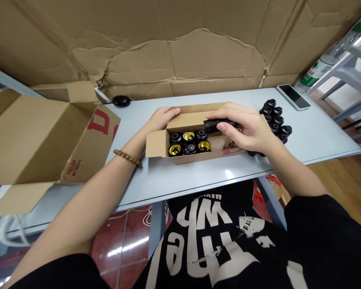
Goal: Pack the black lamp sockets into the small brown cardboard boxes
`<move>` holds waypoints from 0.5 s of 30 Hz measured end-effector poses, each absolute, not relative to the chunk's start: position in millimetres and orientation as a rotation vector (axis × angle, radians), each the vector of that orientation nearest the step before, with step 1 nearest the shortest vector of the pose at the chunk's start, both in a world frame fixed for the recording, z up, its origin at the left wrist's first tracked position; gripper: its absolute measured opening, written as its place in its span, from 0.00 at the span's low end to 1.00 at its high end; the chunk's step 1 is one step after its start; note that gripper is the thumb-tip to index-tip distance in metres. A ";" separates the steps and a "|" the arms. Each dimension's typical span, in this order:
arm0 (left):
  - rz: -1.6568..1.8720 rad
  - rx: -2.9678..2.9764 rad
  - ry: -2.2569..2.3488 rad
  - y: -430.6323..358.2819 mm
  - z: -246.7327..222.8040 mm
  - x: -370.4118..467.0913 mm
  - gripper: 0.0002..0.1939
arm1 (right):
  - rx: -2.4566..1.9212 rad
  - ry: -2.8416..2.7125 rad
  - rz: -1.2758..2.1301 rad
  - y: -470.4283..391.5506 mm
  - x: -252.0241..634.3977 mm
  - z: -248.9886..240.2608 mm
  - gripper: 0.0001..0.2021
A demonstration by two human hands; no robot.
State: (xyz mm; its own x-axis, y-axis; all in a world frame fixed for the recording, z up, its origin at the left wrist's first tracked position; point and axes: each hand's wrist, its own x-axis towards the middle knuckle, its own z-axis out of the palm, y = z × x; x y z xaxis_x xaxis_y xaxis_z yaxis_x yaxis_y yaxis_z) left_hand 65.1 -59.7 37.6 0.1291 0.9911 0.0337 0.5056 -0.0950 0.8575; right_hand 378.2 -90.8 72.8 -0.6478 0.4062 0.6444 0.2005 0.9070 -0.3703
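Note:
A small open cardboard box (195, 159) lies on the table in front of me. Standing upright in its left part are several black cylinders (191, 148), some showing yellow insides. My left hand (163, 119) grips the box's back left edge, its thumb along the raised flap and the other fingers mostly hidden. Over the right part of the box, my right hand (246, 124) is closed around a black cylinder (212, 126) that looks like a small flashlight, tilted nearly flat with its end pointing left. Below that hand, brown cardboard and some coiled wire-like pieces show inside the box.
More black cylinders (275, 120) stand grouped right of the box. Farther right are a phone (293, 97) and a plastic bottle (317, 72). A large open carton (87, 140) takes up the left side. A black oval object (121, 101) sits by the cardboard wall (183, 52).

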 end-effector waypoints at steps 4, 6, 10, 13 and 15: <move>0.872 1.701 1.463 -58.5 36.7 64.4 0.23 | -0.508 -2.302 0.423 -88.9 375.7 72.9 0.23; 0.872 1.687 1.452 -57.3 35.8 64.2 0.22 | -0.539 -2.310 0.449 -88.5 375.0 72.1 0.26; 0.875 1.668 1.441 -56.6 35.0 64.3 0.22 | -0.554 -2.346 0.464 -90.5 375.4 72.0 0.21; 0.886 1.651 1.438 -57.2 34.8 64.4 0.22 | -0.517 -2.342 0.446 -91.7 375.7 73.0 0.18; 0.880 1.623 1.425 -57.5 34.6 64.1 0.22 | -0.496 -2.334 0.440 -91.3 375.5 73.4 0.18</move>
